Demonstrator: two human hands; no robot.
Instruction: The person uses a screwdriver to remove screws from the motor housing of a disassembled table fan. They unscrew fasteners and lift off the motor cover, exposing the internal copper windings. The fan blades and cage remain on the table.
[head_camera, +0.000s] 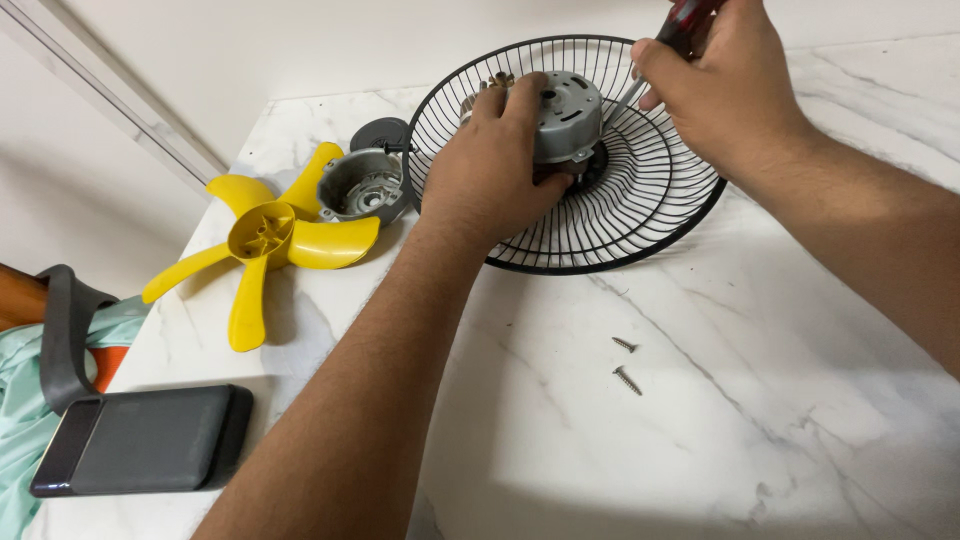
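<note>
My left hand (490, 165) clamps the grey motor (566, 115) at the centre of the black wire guard (640, 215), far on the counter (620, 450). My right hand (725, 90) grips a screwdriver (660, 55). I judge the motor dense and rigid, the guard light and springy; hold the motor body.
</note>
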